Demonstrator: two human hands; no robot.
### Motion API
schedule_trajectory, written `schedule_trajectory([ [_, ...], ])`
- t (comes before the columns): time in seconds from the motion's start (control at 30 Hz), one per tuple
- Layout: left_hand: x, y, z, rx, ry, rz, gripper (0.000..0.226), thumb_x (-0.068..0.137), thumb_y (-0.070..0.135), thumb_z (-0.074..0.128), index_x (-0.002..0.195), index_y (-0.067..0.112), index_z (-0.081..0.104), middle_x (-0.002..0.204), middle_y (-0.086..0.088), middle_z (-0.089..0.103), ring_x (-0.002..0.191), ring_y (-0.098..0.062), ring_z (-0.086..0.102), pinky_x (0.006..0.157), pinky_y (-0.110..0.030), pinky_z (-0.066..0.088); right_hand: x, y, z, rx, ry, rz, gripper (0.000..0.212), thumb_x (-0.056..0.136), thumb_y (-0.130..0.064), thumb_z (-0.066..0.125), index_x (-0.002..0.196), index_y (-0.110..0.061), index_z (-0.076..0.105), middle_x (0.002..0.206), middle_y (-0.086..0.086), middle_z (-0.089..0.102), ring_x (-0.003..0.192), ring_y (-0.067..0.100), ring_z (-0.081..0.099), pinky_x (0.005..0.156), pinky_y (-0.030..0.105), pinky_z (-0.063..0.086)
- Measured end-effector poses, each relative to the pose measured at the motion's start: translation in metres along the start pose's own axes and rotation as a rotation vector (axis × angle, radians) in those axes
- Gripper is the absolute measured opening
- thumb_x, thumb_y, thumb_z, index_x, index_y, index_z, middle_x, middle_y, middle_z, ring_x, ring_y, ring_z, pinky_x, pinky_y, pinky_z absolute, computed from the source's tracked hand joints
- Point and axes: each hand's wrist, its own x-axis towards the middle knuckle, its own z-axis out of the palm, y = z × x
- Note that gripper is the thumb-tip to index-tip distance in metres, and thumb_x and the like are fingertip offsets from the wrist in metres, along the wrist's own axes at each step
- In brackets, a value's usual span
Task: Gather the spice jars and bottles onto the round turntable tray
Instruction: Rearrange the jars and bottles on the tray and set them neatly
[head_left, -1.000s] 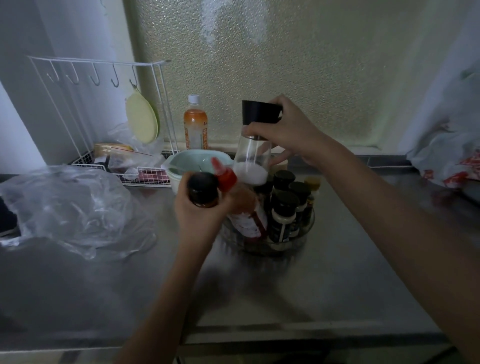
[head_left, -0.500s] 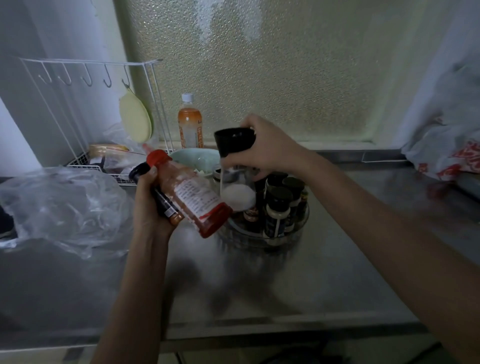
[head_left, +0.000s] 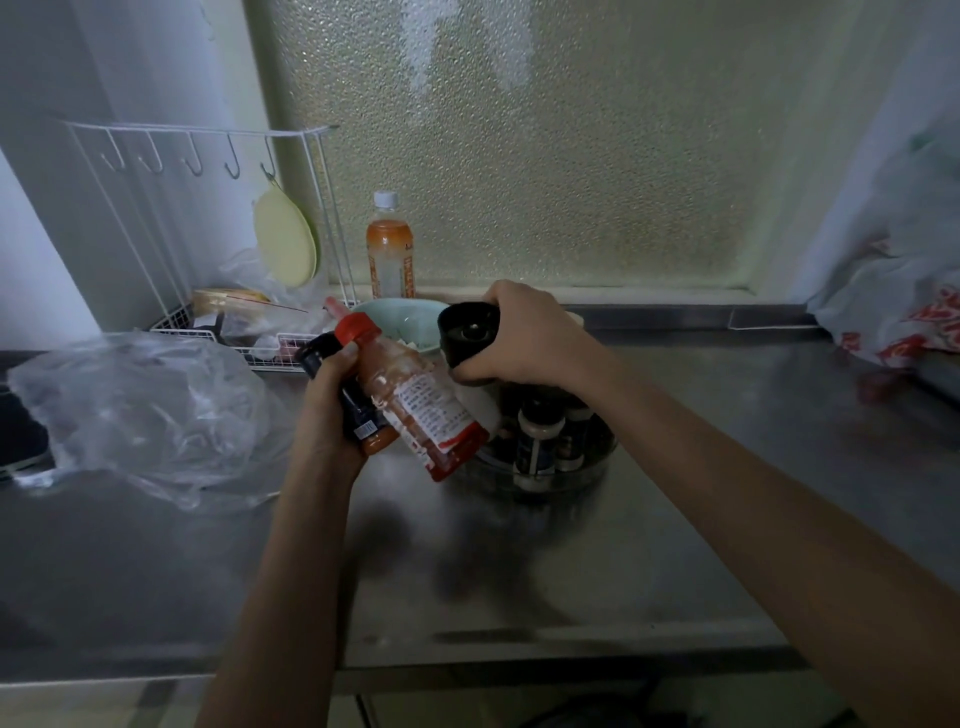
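Note:
My left hand (head_left: 332, 410) grips two bottles at once, both tilted: a red-capped chili bottle (head_left: 415, 395) with a white label and a small dark-capped jar (head_left: 358, 410) behind it. They hang just left of the round clear turntable tray (head_left: 587, 470), which holds several dark-lidded spice jars (head_left: 537, 436). My right hand (head_left: 524, 338) is closed on the black top of a clear grinder (head_left: 467, 332), held over the tray's left side. The grinder's lower body is mostly hidden behind the red bottle.
A crumpled clear plastic bag (head_left: 140, 415) lies at left on the steel counter (head_left: 519, 571). Behind stand a white wire rack (head_left: 208, 322), a pale green bowl (head_left: 405, 317) and an orange drink bottle (head_left: 389, 249). A white bag (head_left: 904, 306) sits far right.
My left hand lifted the red bottle and small jar off the tray's side and tilted them leftward. My right hand lowered the grinder toward the tray.

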Motion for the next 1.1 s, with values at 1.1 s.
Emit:
schedule_trajectory([
  [1.1, -0.01, 0.009, 0.047, 0.75, 0.153, 0.515, 0.029, 0.066, 0.034, 0.079, 0.078, 0.032, 0.053, 0.074, 0.001, 0.06, 0.061, -0.016, 0.055, 0.05, -0.033, 0.045, -0.128, 0.092, 0.075, 0.049, 0.156, -0.058, 0.022, 0.088, -0.028, 0.061, 0.11, -0.026, 0.061, 0.107, -0.011, 0.058, 0.101, 0.003, 0.049, 0.085, 0.003, 0.032],
])
